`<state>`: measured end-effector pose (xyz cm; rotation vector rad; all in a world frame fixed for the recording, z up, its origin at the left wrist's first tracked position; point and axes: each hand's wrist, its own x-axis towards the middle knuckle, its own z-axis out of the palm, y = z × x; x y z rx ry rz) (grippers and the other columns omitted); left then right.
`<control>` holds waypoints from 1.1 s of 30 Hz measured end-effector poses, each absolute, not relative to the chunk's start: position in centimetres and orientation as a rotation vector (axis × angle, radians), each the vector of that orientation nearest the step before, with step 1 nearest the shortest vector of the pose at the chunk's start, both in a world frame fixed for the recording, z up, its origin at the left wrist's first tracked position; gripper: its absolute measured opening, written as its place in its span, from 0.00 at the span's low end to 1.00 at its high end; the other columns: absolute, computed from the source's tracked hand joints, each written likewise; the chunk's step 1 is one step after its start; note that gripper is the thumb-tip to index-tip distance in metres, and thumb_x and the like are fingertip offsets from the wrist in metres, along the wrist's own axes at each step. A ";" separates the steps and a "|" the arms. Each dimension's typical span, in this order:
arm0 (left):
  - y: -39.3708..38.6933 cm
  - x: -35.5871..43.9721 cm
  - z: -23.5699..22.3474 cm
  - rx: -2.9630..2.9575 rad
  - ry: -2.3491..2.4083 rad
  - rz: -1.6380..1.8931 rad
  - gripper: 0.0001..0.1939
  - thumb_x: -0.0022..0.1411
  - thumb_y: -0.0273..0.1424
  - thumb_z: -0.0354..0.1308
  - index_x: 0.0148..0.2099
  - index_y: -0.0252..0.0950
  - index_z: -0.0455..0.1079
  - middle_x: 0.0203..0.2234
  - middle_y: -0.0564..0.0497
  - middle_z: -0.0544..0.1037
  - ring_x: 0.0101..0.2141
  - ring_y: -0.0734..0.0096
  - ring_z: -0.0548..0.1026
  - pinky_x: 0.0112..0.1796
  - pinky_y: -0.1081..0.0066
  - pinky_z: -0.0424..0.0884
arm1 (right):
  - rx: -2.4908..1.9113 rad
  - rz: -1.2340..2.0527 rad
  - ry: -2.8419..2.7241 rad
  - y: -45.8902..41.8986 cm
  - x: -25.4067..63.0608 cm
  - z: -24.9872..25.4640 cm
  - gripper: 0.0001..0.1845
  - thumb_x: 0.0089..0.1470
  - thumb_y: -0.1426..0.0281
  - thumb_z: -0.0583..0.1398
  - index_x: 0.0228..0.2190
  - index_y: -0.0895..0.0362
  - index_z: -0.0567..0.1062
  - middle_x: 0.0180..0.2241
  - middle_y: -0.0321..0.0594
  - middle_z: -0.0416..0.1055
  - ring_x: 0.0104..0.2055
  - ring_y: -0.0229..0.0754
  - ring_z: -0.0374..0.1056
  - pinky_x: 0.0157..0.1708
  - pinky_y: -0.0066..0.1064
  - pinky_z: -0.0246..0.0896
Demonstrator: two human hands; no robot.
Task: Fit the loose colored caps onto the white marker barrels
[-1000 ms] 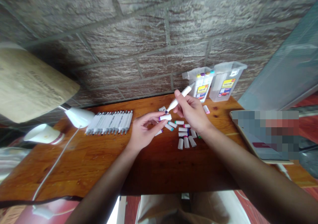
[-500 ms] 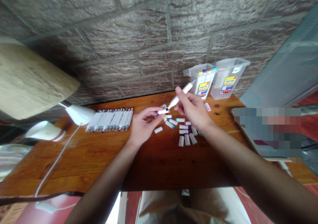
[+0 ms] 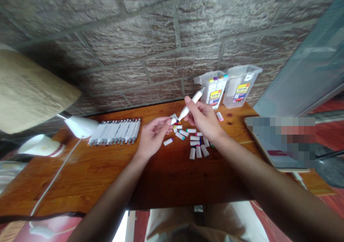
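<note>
Between the thumb and fingers of my left hand is a white marker cap, its outer end partly covered by the fingers. My right hand pinches an uncapped white marker, slanted with its dark tip down at the cap's open end. Whether tip and cap touch I cannot tell. Beneath and beside the hands, several loose caps with coloured ends lie on the table, among them a teal-ended cap, a purple-ended cap and a pink-ended cap.
A row of markers lies at the left beside a white lamp and a paper cup. Against the wall stand a clear case with markers and another clear case. A tablet sits right on the wooden table.
My left hand has turned the cap from lying level to slanting toward the marker tip. The purple end is now hidden by the fingers. My right hand keeps its grip on the marker.
</note>
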<state>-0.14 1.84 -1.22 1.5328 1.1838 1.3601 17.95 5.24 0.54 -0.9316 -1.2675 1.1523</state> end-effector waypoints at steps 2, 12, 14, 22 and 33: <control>1.8 -0.1 -1.2 1.533 1.195 1.378 0.18 0.59 0.45 0.66 0.41 0.34 0.79 0.26 0.50 0.82 0.27 0.70 0.79 0.32 0.71 0.76 | -0.928 1.146 -1.271 5.3 18.0 0.5 0.32 0.56 0.41 0.60 0.19 0.56 0.73 0.16 0.34 0.67 0.16 0.31 0.56 0.17 0.27 0.48; 2.1 -0.3 -1.4 1.508 1.175 1.433 0.20 0.61 0.43 0.66 0.48 0.34 0.79 0.33 0.48 0.84 0.30 0.71 0.79 0.32 0.72 0.77 | -0.893 1.190 -1.241 5.2 17.8 0.6 0.25 0.58 0.49 0.62 0.23 0.57 0.75 0.17 0.34 0.69 0.16 0.31 0.58 0.17 0.25 0.50; 2.2 -0.3 -1.4 1.530 1.176 1.427 0.20 0.61 0.43 0.65 0.49 0.34 0.79 0.35 0.47 0.84 0.32 0.69 0.80 0.32 0.72 0.77 | -0.900 1.195 -1.234 5.2 17.7 0.6 0.23 0.57 0.51 0.63 0.23 0.57 0.76 0.16 0.33 0.68 0.16 0.31 0.57 0.16 0.25 0.49; 2.3 -0.3 -1.4 1.515 1.202 1.386 0.22 0.59 0.45 0.67 0.48 0.35 0.79 0.36 0.46 0.85 0.33 0.67 0.81 0.31 0.72 0.77 | -0.965 1.173 -1.231 5.3 17.8 0.2 0.17 0.56 0.57 0.63 0.23 0.57 0.77 0.17 0.32 0.67 0.20 0.33 0.61 0.20 0.25 0.53; 1.8 -0.2 -1.8 1.543 1.121 1.272 0.22 0.59 0.43 0.67 0.51 0.35 0.78 0.38 0.46 0.85 0.34 0.67 0.83 0.33 0.71 0.80 | -0.903 1.260 -1.193 5.6 17.8 0.0 0.15 0.55 0.59 0.63 0.23 0.56 0.76 0.14 0.28 0.60 0.16 0.30 0.50 0.18 0.26 0.44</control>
